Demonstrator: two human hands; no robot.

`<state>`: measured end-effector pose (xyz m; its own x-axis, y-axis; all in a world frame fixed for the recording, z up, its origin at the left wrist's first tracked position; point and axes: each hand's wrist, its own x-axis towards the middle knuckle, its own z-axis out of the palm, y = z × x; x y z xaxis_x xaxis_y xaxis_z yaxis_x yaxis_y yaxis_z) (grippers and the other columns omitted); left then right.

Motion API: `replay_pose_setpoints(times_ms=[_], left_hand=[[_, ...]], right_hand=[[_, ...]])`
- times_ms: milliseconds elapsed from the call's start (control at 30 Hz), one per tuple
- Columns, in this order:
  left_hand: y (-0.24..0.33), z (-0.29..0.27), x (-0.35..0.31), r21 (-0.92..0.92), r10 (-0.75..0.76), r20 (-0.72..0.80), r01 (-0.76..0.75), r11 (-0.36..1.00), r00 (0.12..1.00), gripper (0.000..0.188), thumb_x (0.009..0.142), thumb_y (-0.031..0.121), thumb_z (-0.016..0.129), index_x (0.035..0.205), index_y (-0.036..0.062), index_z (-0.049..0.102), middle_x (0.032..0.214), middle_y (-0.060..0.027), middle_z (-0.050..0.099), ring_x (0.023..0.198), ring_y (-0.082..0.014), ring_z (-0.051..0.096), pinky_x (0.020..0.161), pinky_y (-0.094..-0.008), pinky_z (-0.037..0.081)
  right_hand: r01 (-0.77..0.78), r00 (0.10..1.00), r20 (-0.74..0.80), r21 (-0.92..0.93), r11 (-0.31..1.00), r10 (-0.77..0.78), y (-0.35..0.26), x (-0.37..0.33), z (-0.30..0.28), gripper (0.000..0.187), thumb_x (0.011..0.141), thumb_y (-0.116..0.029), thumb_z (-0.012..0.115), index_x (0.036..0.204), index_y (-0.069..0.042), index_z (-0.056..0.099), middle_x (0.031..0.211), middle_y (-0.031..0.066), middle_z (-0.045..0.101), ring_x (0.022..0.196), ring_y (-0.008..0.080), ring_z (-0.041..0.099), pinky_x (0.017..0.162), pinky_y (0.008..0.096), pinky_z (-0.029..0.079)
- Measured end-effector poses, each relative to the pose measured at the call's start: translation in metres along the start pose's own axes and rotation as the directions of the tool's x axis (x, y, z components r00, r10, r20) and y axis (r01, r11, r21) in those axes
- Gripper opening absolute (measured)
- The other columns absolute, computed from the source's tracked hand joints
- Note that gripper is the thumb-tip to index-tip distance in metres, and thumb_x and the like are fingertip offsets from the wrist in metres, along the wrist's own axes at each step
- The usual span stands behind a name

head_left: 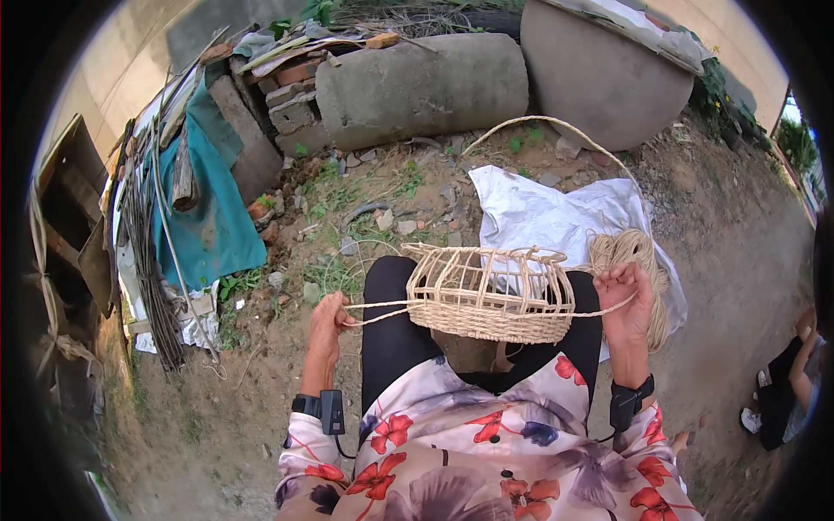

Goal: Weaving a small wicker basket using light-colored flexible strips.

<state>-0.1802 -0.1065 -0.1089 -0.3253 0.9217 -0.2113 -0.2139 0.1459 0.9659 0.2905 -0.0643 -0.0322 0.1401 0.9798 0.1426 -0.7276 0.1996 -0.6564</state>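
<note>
A half-woven straw-coloured basket (521, 328) lies across my knees, its lower wall densely woven and its open frame above. Two strands of cord (378, 312) run from the basket's left side to my left hand (328, 326), which is closed on them beside my left knee. Off the basket's right side another length of cord (599, 311) stretches to my right hand (627, 304). There the fingers are curled round the cord, palm partly turned up. Just behind my right hand lies a bundle of the same cord (615, 252), partly hidden by it.
A white sack (530, 204) is spread under the bundle. A loop of cord (599, 148) arches over it. At the back lie a concrete cylinder (421, 91) and a large rounded grey vessel (608, 78). Teal cloth (204, 200) hangs at left. Another person (795, 382) sits at far right.
</note>
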Motion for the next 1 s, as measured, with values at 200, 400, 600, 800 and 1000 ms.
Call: replay_pose_setpoints(times_ms=[200, 400, 600, 800, 1000], left_hand=[[0.05, 0.087, -0.036, 0.759, 0.702, 0.347, -0.626, 0.18, 0.622, 0.024, 0.082, 0.022, 0.068, 0.104, 0.0126, 0.066, 0.105, -0.0076, 0.06, 0.086, -0.0236, 0.055, 0.078, -0.0362, 0.038], [0.045, 0.102, -0.041, 0.739, 0.615, 0.541, -0.673, -0.024, 0.573, 0.012, 0.079, 0.017, 0.07, 0.086, 0.0101, 0.064, 0.077, -0.0032, 0.059, 0.075, -0.0226, 0.052, 0.073, -0.0364, 0.034], [0.02, 0.055, -0.02, 0.904, 0.68, 0.359, -0.42, -0.083, 0.639, 0.013, 0.084, 0.018, 0.067, 0.076, 0.0098, 0.06, 0.064, -0.0044, 0.056, 0.071, -0.0241, 0.055, 0.071, -0.0369, 0.036], [0.017, -0.007, -0.012, 0.993, 0.477, 0.091, -0.044, -0.109, 0.874, 0.036, 0.076, 0.018, 0.072, 0.111, 0.0134, 0.066, 0.131, -0.0132, 0.048, 0.108, -0.0315, 0.051, 0.083, -0.043, 0.042], [0.033, 0.087, -0.039, 0.641, 0.517, 0.468, -0.678, 0.36, 0.717, 0.027, 0.08, 0.007, 0.068, 0.106, 0.0045, 0.059, 0.098, -0.0129, 0.062, 0.066, -0.0277, 0.061, 0.061, -0.0337, 0.049]], right_hand=[[-0.115, 0.991, 0.076, 0.074, 0.991, 0.11, 0.016, -0.004, -0.006, 0.026, 0.095, -0.027, 0.05, 0.075, -0.011, 0.045, 0.07, 0.0036, 0.05, 0.071, 0.0191, 0.051, 0.069, 0.0363, 0.044], [-0.222, 0.969, 0.141, 0.136, 0.965, 0.203, 0.036, -0.001, -0.039, 0.027, 0.093, -0.031, 0.054, 0.077, -0.01, 0.047, 0.072, 0.0033, 0.049, 0.07, 0.0184, 0.049, 0.063, 0.0339, 0.044], [-0.238, 0.959, 0.201, 0.175, 0.955, 0.202, 0.044, -0.003, -0.067, 0.028, 0.091, -0.035, 0.058, 0.09, -0.007, 0.055, 0.078, 0.0069, 0.053, 0.071, 0.0188, 0.049, 0.061, 0.031, 0.045], [-0.284, 0.944, 0.222, 0.18, 0.942, 0.243, 0.045, 0.001, -0.076, 0.04, 0.092, -0.04, 0.057, 0.11, -0.004, 0.059, 0.087, 0.0104, 0.058, 0.077, 0.0202, 0.054, 0.064, 0.0319, 0.046], [-0.349, 0.91, 0.305, 0.196, 0.916, 0.282, 0.047, 0.002, -0.078, 0.042, 0.095, -0.036, 0.052, 0.117, -0.001, 0.056, 0.092, 0.013, 0.061, 0.081, 0.0216, 0.057, 0.066, 0.0336, 0.051]])
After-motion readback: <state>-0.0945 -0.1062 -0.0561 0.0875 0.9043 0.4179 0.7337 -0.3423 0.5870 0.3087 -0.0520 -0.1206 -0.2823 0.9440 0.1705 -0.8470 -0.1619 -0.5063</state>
